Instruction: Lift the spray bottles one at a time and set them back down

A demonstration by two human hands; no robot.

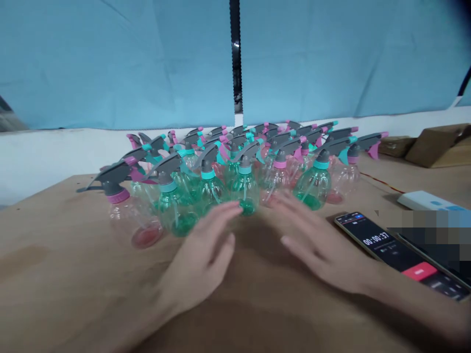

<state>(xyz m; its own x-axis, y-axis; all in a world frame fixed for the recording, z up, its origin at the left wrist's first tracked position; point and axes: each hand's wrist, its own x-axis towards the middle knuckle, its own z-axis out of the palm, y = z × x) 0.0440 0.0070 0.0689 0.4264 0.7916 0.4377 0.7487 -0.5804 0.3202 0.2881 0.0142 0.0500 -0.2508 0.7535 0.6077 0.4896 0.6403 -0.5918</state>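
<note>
Several spray bottles with grey trigger heads crowd the table, some with teal collars and green bodies, others with pink collars and clear pinkish bodies. My left hand hovers in front of a green spray bottle, fingers stretched out and holding nothing. Facing it, my right hand is also extended and bare, near a pink-collared spray bottle. A gap separates the two hands, with another green spray bottle behind it. Whether any fingertip touches a bottle I cannot tell. At the left front stands a pink spray bottle.
A phone showing a timer lies right of my right hand on the wooden table. Beyond it are a white and blue box and a thin cable. Cardboard boxes sit at the back right, before a blue sheet.
</note>
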